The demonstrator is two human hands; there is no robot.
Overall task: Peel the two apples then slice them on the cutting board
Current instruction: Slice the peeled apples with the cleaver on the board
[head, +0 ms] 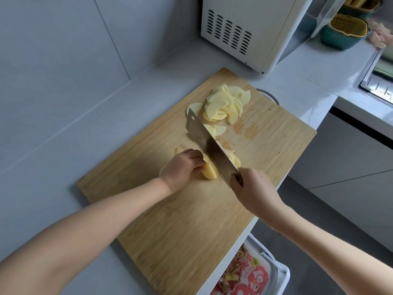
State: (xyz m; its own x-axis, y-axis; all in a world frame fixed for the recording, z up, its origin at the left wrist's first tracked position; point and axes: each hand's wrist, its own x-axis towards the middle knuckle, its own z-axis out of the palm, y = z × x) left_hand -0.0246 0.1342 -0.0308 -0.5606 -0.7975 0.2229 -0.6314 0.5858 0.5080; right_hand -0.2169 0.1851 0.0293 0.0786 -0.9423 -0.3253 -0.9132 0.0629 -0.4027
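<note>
While left hand curls over an apple piece and right hand grips the cleaver, slices pile near the microwave.

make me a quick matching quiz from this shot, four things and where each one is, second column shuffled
Things
1. cleaver
2. uncut apple piece
3. pile of apple slices
4. white appliance

Places
a. at the far end of the cutting board
b. held down by the left hand
c. handle gripped by the right hand
d. on the counter, beyond the board

Pairs: 1-c, 2-b, 3-a, 4-d
</note>
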